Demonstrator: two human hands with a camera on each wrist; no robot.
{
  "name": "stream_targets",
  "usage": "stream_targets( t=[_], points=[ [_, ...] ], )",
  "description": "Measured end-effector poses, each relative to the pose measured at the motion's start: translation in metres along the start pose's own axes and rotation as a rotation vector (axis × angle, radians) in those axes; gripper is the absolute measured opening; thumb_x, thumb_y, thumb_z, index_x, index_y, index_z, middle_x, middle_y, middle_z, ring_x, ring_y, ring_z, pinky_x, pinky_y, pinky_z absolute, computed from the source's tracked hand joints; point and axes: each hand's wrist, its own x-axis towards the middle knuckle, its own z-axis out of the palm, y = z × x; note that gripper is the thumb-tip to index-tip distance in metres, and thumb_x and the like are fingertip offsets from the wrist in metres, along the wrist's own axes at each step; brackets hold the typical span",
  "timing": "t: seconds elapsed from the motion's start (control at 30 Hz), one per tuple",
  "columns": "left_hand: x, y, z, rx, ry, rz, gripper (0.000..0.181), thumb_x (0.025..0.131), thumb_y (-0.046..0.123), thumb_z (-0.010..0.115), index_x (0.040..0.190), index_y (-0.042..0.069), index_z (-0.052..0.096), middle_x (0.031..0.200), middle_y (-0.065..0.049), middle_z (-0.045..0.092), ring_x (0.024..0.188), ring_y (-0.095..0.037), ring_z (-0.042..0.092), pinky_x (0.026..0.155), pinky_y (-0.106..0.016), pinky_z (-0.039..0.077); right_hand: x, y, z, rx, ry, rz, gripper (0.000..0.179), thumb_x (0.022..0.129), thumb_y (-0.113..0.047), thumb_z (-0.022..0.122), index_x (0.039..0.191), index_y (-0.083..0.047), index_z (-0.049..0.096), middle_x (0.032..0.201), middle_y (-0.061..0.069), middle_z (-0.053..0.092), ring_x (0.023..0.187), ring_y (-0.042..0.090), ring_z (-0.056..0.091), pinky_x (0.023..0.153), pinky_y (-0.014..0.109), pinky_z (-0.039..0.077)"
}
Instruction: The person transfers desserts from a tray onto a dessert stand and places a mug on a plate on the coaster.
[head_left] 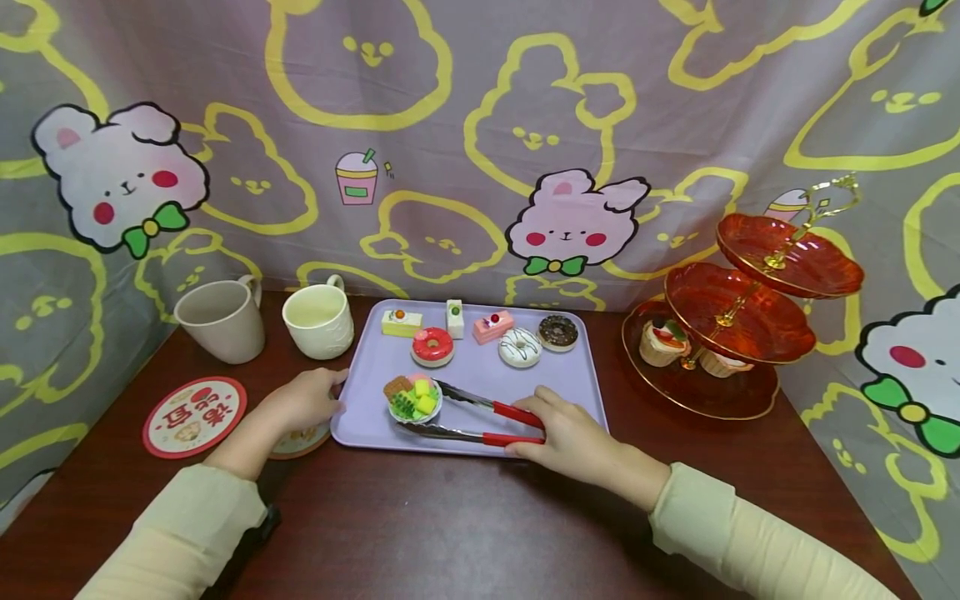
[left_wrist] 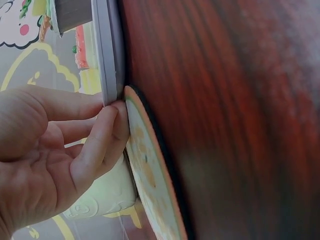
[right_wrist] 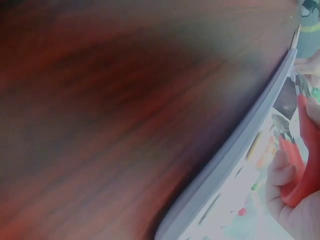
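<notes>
In the head view, my left hand (head_left: pixel 309 402) pinches the left edge of a lilac tray (head_left: pixel 573 383). Its thumb lies above the rim and the fingers below, as the left wrist view shows. My right hand (head_left: pixel 570 439) grips red-handled metal tongs (head_left: pixel 517 413). The tongs' tips lie on either side of a small white cup (head_left: pixel 415 398) topped with green, yellow, brown and pink pieces, over the tray's front left. Behind it on the tray are a red donut (head_left: pixel 432 345), a white donut (head_left: pixel 520 347), a chocolate donut (head_left: pixel 557 332) and small cake slices (head_left: pixel 492 327).
A red tiered stand (head_left: pixel 701 400) at the right bears tarts (head_left: pixel 663 342) on its bottom tier. Two mugs, one grey (head_left: pixel 225 325) and one cream (head_left: pixel 318 321), stand at the left. A round coaster (head_left: pixel 195 417) lies before them; another (head_left: pixel 300 442) is partly under my left arm.
</notes>
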Motion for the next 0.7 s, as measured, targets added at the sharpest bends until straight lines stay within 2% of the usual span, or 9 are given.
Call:
stream_targets(
  t=[0.37,0.7],
  points=[
    [0.0007,-0.0003,0.0004,0.004,0.002,-0.001,0.060,0.086,0.000,0.066,0.138,-0.022,0.047,0.106,-0.029,0.068,0.093,-0.034,0.061,0.087,-0.052,0.051,0.0066,-0.0031,-0.0001,-0.019,-0.017,-0.020,0.050,0.082,-0.035,0.087,0.116,-0.003,0.068,0.090,0.000,0.053,0.070,0.012,0.055,0.064,0.030,0.052],
    [0.0013,-0.0015,0.0011,0.000,0.007,-0.001,0.060,0.086,0.000,0.067,0.138,-0.023,0.046,0.105,-0.028,0.068,0.093,-0.034,0.061,0.087,-0.052,0.051,0.0056,-0.0033,-0.0007,-0.010,-0.030,-0.029,0.047,0.085,-0.033,0.085,0.117,-0.002,0.067,0.094,0.002,0.057,0.072,0.013,0.058,0.066,0.031,0.054]
  ],
)
